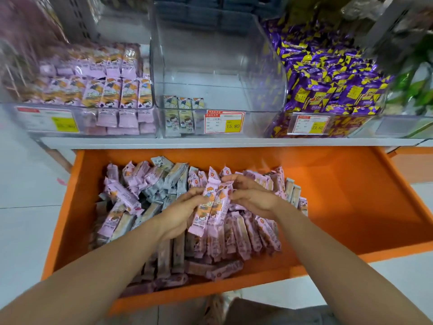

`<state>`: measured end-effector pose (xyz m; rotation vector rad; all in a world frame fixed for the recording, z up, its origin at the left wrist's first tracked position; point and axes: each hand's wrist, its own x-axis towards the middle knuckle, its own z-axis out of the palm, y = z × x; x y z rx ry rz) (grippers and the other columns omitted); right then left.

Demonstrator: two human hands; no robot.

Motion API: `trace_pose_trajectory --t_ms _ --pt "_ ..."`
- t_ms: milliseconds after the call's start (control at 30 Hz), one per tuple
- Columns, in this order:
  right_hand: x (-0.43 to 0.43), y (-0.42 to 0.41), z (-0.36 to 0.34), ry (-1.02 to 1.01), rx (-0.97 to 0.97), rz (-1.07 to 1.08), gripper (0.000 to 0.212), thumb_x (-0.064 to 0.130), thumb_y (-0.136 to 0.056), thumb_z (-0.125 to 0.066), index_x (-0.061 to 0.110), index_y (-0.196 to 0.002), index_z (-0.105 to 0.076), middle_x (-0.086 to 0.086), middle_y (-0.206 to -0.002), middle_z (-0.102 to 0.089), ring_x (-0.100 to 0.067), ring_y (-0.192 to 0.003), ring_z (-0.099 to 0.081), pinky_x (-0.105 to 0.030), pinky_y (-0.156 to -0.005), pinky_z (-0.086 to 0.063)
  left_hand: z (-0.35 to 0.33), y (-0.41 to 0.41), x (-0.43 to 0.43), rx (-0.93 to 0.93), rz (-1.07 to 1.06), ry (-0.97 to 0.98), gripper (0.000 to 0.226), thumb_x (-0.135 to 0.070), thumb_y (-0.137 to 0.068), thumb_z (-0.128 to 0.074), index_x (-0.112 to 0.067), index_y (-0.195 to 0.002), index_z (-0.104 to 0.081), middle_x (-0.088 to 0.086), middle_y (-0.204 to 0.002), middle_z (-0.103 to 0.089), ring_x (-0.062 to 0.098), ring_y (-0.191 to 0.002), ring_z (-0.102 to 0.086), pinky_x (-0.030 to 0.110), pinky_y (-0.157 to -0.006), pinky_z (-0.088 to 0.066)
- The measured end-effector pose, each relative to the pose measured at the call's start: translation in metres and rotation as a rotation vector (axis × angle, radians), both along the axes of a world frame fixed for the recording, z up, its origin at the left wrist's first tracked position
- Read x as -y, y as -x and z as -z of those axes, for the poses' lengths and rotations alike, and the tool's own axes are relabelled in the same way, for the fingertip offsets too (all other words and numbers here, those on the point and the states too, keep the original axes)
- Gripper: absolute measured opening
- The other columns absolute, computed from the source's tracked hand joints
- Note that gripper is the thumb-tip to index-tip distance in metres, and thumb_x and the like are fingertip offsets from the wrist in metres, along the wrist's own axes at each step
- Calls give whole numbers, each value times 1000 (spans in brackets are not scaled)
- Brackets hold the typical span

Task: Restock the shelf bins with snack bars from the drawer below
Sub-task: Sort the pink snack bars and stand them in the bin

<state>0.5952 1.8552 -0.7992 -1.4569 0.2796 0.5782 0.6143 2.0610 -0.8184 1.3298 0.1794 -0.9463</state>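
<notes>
Pink-wrapped snack bars [110,90] packed in rows in the left shelf bin [86,123], yellow price tag [65,124] on its front. Next along, clear middle bin [210,55] holding only a few pale bars [180,113], upright at its front left corner beside a red-framed tag [223,121] reading 15.80. Right bin [375,114] heaped with purple-and-yellow packets [328,73], its tag [310,124] reading 23.60.

Below the white shelf edge [234,143], orange drawer [351,207] pulled out, with a loose pile [145,191] of pink and grey bars across its left and middle. Over the pile, left hand [180,214] curled round the lower half of a small bundle [212,205] of pink bars, held upright. Right hand [251,198] just beside it, fingertips pinching the bundle's upper ends. Right part of the drawer floor showing plain orange.
</notes>
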Motion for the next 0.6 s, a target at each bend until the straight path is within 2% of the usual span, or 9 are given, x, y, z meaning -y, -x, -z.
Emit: trace_pose_trajectory --t_ms 33,100,167,267,333,367,433,500,600 --pt "-8 0 -3 4 13 18 40 -14 -91 -48 12 -120 -54 -2 -91 -53 -10 -70 -53 -26 -79 -48 -1 -1 -6 -2 -11 5 14 -7 -97 -54 -20 -99 -56 -9 -103 -60 -7 -79 -60 7 -66 -44" --pt "-24 0 -9 -6 38 61 39 -11 -91 -50 6 -126 -53 -1 -86 -55 -10 -73 -54 -25 -75 -47 -5 -1 -20 6 -40 18 15 -12 -95 -59 -20 -107 -55 -4 -114 -60 0 -101 -57 13 -84 -40" --pt "-45 -1 -15 -21 54 121 40 3 -89 -63 4 -128 -55 -6 -96 -63 -16 -85 -59 -27 -75 -47 -6 -1 -33 28 -48 32 30 -20 -90 -66 -22 -118 -54 1 -128 -57 10 -120 -49 22 -99 -30" --pt "-77 -4 -22 68 81 207 45 22 -71 -79 15 -113 -62 -13 -116 -63 -22 -99 -61 -36 -86 -50 -22 2 -51 55 -86 51 42 -29 -82 -75 -25 -120 -57 2 -118 -63 16 -108 -51 27 -88 -32" --pt "-93 -6 -25 79 102 228 33 14 -78 -77 21 -107 -63 -13 -117 -64 -24 -102 -62 -40 -96 -49 -28 2 -65 78 -89 55 57 -44 -69 -83 -27 -118 -59 5 -107 -65 21 -99 -43 29 -76 -31" --pt "-101 -8 -28 77 106 215 31 10 -81 -75 22 -107 -63 -12 -118 -64 -24 -105 -62 -40 -97 -49 -35 2 -74 85 -90 44 62 -50 -66 -85 -27 -117 -59 5 -105 -63 20 -100 -40 30 -77 -31" --pt "-114 -11 -37 92 114 169 34 6 -83 -73 22 -111 -62 -10 -118 -63 -25 -106 -61 -37 -92 -51 -48 3 -90 96 -114 40 48 -44 -79 -77 -26 -118 -54 -1 -115 -55 17 -112 -39 32 -90 -30" --pt "-129 -14 -46 91 108 132 38 3 -83 -72 17 -117 -60 -9 -113 -65 -23 -100 -63 -34 -86 -51 -53 4 -106 108 -143 27 49 -32 -91 -66 -22 -134 -46 -3 -132 -48 15 -129 -36 31 -102 -26" --pt "-156 -20 -60 73 87 95 39 2 -85 -70 10 -121 -57 -8 -106 -68 -18 -86 -66 -30 -75 -54 -58 4 -130 150 -160 11 40 -33 -92 -64 -19 -128 -53 -6 -131 -54 15 -130 -40 30 -105 -28"
